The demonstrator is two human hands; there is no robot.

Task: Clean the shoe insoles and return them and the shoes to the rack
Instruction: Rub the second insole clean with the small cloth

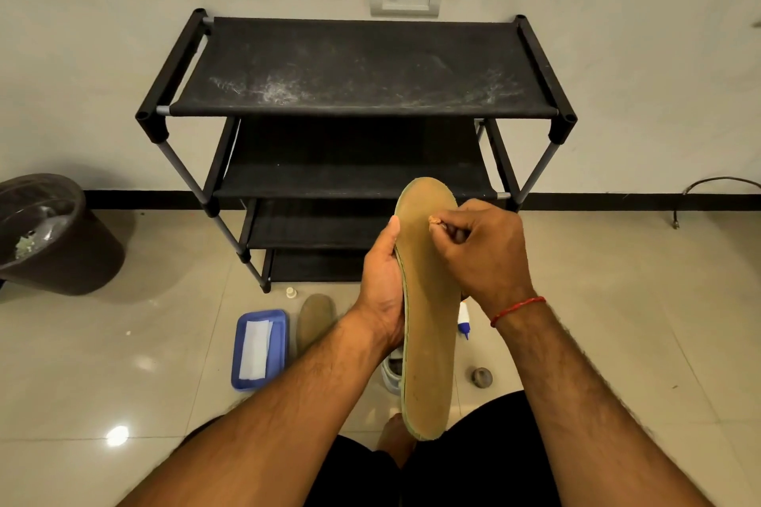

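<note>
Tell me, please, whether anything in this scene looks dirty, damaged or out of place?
Yes: the top shelf of the shoe rack is smeared with pale dust streaks, mostly toward its front edge. Also, the insole held in the left hand looks worn along its edge.

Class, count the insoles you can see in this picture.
2: one insole held up in the left hand, another insole on the floor beside the blue tray. Others may be hidden.
</note>
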